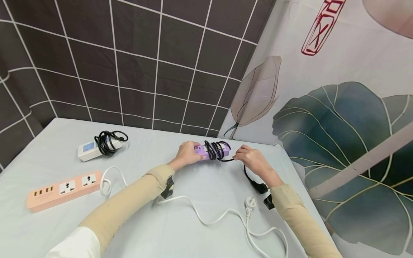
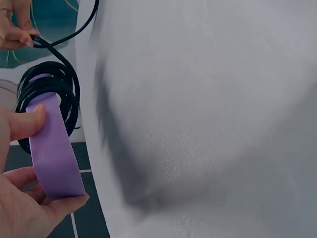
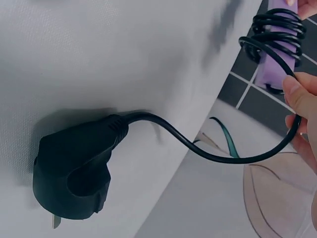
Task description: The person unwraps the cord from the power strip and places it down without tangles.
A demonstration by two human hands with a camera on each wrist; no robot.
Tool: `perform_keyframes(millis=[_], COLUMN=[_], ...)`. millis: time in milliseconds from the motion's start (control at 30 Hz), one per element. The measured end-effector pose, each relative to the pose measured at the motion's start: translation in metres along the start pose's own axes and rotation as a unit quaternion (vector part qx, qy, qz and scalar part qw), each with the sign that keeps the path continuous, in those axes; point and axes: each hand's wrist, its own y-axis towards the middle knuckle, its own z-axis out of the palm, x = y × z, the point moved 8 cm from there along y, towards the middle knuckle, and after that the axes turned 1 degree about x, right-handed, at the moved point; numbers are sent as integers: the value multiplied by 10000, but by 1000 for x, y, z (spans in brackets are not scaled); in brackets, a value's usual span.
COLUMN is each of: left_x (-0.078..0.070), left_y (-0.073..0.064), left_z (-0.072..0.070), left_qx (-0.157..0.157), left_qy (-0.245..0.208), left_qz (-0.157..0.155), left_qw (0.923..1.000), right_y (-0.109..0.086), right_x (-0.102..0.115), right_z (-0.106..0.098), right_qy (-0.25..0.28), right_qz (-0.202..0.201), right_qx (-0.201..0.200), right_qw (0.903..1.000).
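Observation:
A purple power strip [image 1: 201,151] with black cord [image 1: 215,150] wound around its right part is held at its left end by my left hand [image 1: 187,153]. In the left wrist view, thumb and fingers grip the purple body [image 2: 55,148] from both sides. My right hand [image 1: 253,159] pinches the free stretch of cord just right of the strip. From those fingers the cord [image 3: 218,157] curves down to a black plug [image 3: 74,166], which lies on the table with a metal pin showing.
At the back left sits a white power strip [image 1: 88,151] with black cord coiled on it. A pink power strip [image 1: 64,190] lies front left. Its white cord [image 1: 206,223] snakes under my left arm toward a white plug [image 1: 250,204]. A tiled-pattern wall [image 1: 135,75] stands behind the table.

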Motion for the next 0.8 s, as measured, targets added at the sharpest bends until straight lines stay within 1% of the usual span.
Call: perform_keyframes(millis=[233, 433, 633, 800], left_x=[-2, -2, -4, -7], left_y=[-1, -2, -4, -4], left_z=[-2, -3, -2, 0], left_qx=[23, 36, 212, 365], left_qy=[0, -35, -76, 12], left_qz=[55, 103, 103, 240], left_qw=[10000, 9999, 9997, 9990], right_y=[-2, -4, -3, -3], right_x=[-11, -20, -26, -31], right_z=[3, 8, 11, 11], right_qy=[-113, -179, -374, -548], right_qz=[283, 581, 910, 1198], right_qx=[-115, 30, 198, 180], right_qw=[9995, 9981, 9949, 9911])
